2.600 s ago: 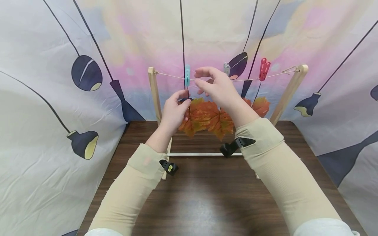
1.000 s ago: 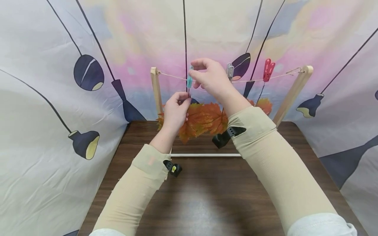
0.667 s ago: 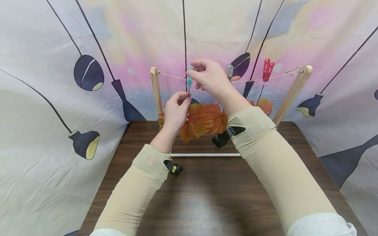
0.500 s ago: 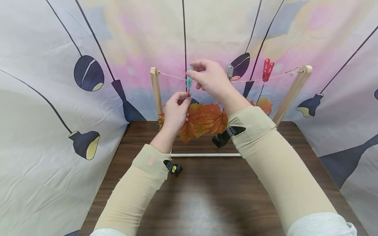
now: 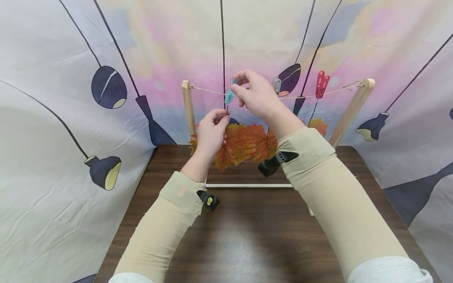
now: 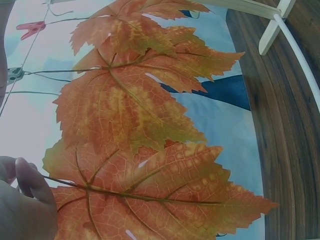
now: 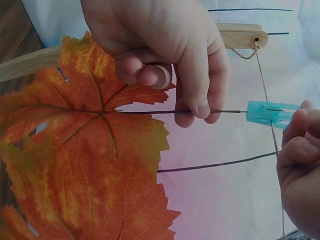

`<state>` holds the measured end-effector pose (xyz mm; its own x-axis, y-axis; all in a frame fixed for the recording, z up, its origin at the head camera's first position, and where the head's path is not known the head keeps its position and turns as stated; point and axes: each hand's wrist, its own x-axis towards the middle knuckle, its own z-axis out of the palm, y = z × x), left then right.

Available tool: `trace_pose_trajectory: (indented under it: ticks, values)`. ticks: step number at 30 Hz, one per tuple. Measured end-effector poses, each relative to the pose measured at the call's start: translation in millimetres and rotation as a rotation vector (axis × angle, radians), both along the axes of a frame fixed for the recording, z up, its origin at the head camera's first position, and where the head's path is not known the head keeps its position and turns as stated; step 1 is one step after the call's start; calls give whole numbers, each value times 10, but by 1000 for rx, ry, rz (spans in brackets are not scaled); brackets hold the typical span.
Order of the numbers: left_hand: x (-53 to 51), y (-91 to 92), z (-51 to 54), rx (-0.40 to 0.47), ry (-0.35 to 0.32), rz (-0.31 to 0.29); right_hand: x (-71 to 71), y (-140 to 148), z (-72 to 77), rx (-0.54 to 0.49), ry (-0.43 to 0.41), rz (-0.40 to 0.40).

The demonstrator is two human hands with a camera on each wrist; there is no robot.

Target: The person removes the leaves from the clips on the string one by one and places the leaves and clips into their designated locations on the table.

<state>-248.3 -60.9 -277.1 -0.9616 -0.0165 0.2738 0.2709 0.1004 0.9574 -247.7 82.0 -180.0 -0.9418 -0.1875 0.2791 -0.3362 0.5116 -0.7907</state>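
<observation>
Two leaves (image 6: 127, 107) hang pegged; near the cord's (image 5: 209, 90) left end, left hand (image 5: 209, 135) pinches third leaf's (image 6: 160, 202) stem (image 7: 150, 112), right hand (image 5: 260, 96) blue peg (image 5: 229, 96), neither released

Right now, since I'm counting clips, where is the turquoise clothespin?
In the head view, the turquoise clothespin is above centre, at the string, pinched by the right hand; the left hand, holding a leaf stem, is below it.

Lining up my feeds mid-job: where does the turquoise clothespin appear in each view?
Head: the turquoise clothespin is above centre, pinched by the right hand.
Left wrist: not in it.
Right wrist: right of centre, about mid-height.
Shared landmark: the string, visible in all three.
</observation>
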Motion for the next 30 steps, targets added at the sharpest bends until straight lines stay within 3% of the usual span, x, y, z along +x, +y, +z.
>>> trace_pose_trajectory:
  ticks: [6,18,30]
  values:
    - [1,8,23,17,-2,0,21,19,12,-25,40,-21]
    - [19,3,60,35,2,6,56,17,41,-196,89,-27]
    - [39,-20,25,40,-5,7,88,47,-49,-274,87,-38]
